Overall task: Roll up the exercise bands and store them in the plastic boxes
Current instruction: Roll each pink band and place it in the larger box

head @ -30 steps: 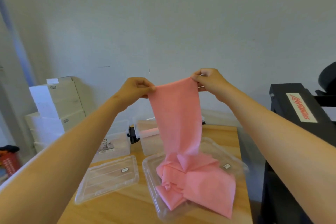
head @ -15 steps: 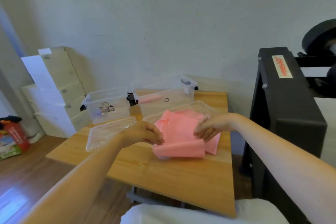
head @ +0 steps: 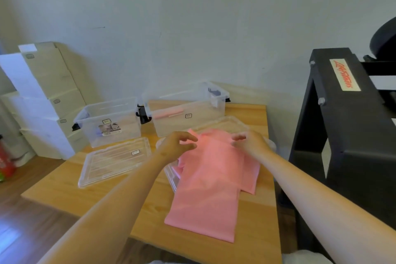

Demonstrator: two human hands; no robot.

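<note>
Stacked white cartons stand on the floor, well left of the wooden table; small labels on their ends are too small to read. On the table, far-left of the pink exercise band, sits an open clear plastic box w/ a product sticker on its front wall, print illegible. Nearer the camera lies a clear lid w/ a small label, also unreadable. Behind the band stands a second clear box, a pink strip visible through its wall, tiny label on front. The band lies spread flat over another clear lid, its near end draped onto the table toward the front edge. Left hand hovers at the band's far-left corner, fingers curled and slightly apart; can't tell if they pinch the material. Right hand is at the far-right corner, fingertips drawn close together; blur hides any grip. Right of the band, off the table, a black stand carries a cream label w/ red script, approx. "LifeFitness".
</note>
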